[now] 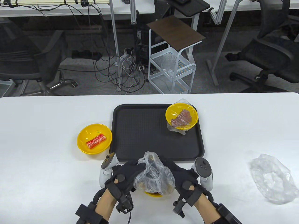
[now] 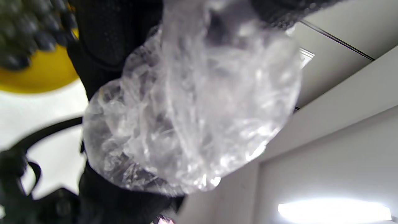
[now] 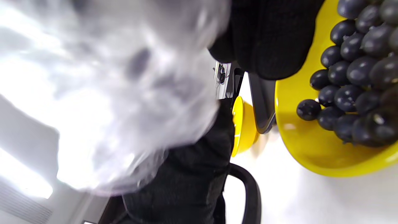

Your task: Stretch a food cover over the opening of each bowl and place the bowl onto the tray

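Observation:
Both gloved hands hold a crumpled clear food cover (image 1: 154, 176) above a yellow bowl (image 1: 153, 194) near the table's front edge; the bowl is mostly hidden in the table view. My left hand (image 1: 125, 175) grips the cover's left side, my right hand (image 1: 183, 176) its right side. The right wrist view shows that bowl (image 3: 314, 149) full of dark grapes (image 3: 357, 74), with the cover (image 3: 124, 93) blurred. In the left wrist view the cover (image 2: 192, 109) fills the middle. A covered yellow bowl with meat (image 1: 181, 116) stands on the black tray (image 1: 140, 133). An uncovered yellow bowl with a crab stick (image 1: 94, 138) sits left of the tray.
Another loose clear food cover (image 1: 272, 178) lies on the white table (image 1: 35, 140) at the right. Beyond the table's far edge are a white wire cart (image 1: 171, 67), cables and office chairs.

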